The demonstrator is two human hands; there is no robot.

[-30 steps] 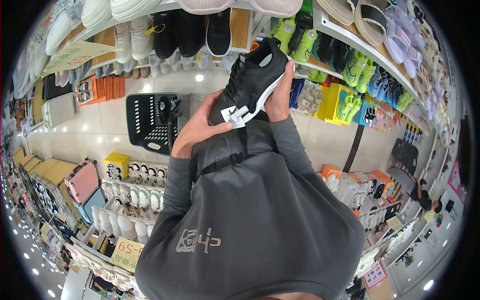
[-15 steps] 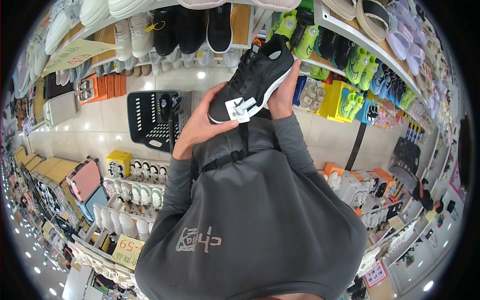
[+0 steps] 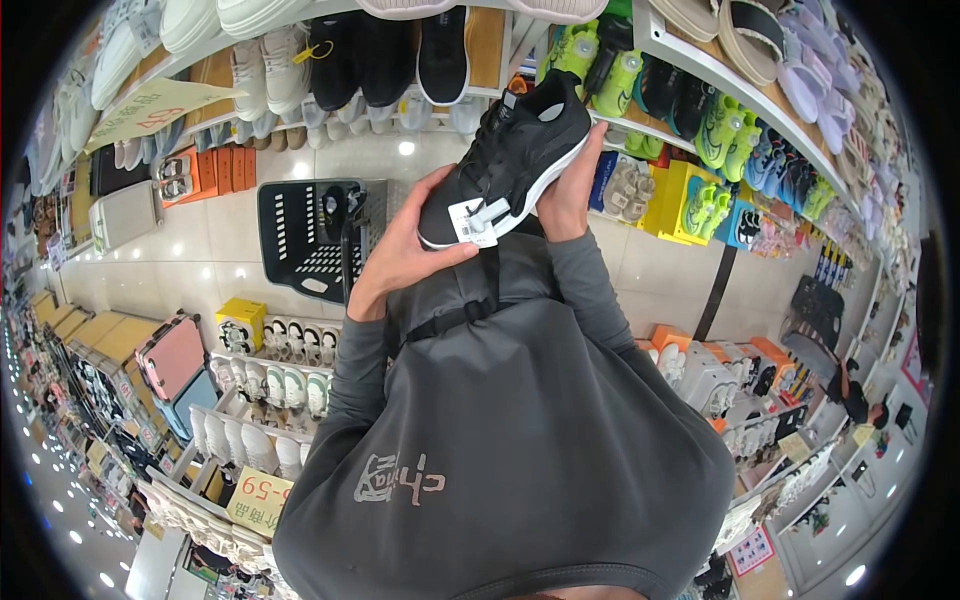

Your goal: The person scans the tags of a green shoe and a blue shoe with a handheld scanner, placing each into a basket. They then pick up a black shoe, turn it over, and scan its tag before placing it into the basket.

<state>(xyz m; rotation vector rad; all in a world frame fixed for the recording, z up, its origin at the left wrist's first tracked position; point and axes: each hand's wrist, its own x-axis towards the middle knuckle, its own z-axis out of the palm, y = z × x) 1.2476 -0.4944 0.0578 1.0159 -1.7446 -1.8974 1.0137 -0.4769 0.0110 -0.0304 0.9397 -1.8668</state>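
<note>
A black sneaker (image 3: 513,150) with a white sole is held up in front of the chest, its toe toward the lower left and its heel at the upper right. A white tag (image 3: 473,223) hangs over its toe area. My left hand (image 3: 411,243) grips the toe end, thumb beside the tag. Along the sole near the heel, my right hand (image 3: 570,188) supports the shoe, its palm against the side.
Shelves of shoes (image 3: 440,55) run along the top. A dark shopping basket (image 3: 285,240) is at the left, on the tiled floor (image 3: 215,240). Yellow boxes (image 3: 668,205) stand at right. A pink suitcase (image 3: 172,355) is at lower left. A person (image 3: 852,392) is far right.
The view has shifted very slightly, so shelves and basket sit a little further right. Both hands keep the same hold on the sneaker.
</note>
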